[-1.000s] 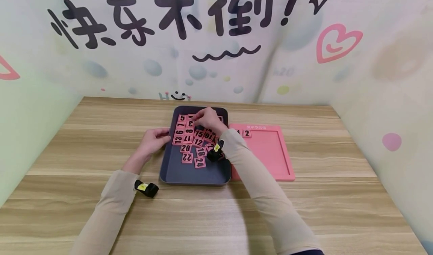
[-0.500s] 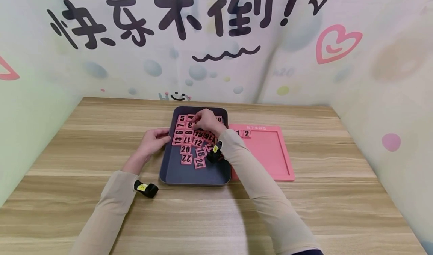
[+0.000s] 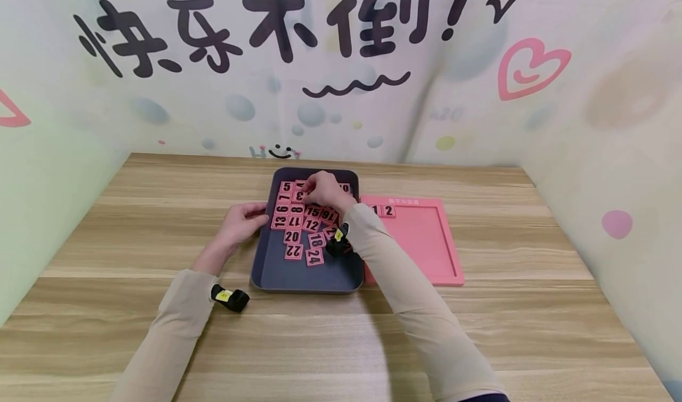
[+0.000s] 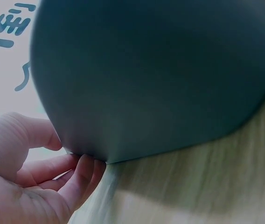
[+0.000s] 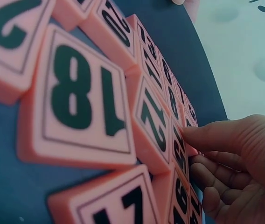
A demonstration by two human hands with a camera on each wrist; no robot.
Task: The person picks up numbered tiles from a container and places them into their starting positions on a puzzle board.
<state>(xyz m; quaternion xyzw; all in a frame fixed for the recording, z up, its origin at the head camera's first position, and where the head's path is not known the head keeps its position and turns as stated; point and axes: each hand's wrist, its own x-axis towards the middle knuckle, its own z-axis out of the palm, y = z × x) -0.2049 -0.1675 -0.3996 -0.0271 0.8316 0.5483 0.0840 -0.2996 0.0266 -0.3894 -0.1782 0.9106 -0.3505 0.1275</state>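
Observation:
A dark grey tray (image 3: 303, 276) lies on the table, with several pink number tiles in its upper and middle part. My left hand (image 3: 240, 223) is at the tray's left side. In the left wrist view, thumb and fingers (image 4: 79, 179) grip the tray wall between rim and bottom edge. My right hand (image 3: 327, 190) reaches over the tray from the right. Its thumb and fingertips pinch the number 3 tile (image 3: 299, 196), among the other tiles. In the right wrist view, the thumb (image 5: 202, 135) is beyond the 12 tile (image 5: 152, 121); the palm hides some tiles.
A pink puzzle frame (image 3: 453, 254) touches the tray's right side, with the 1 tile (image 3: 375, 211) and 2 tile (image 3: 389, 211) along its upper edge. The wooden table (image 3: 533, 307) meets a printed wall at the back. The right forearm crosses the frame's left part.
The 20 and 22 tiles have slid slightly toward the tray's front. My right hand has shifted a little toward the front at the 3 tile. The left hand has stayed put.

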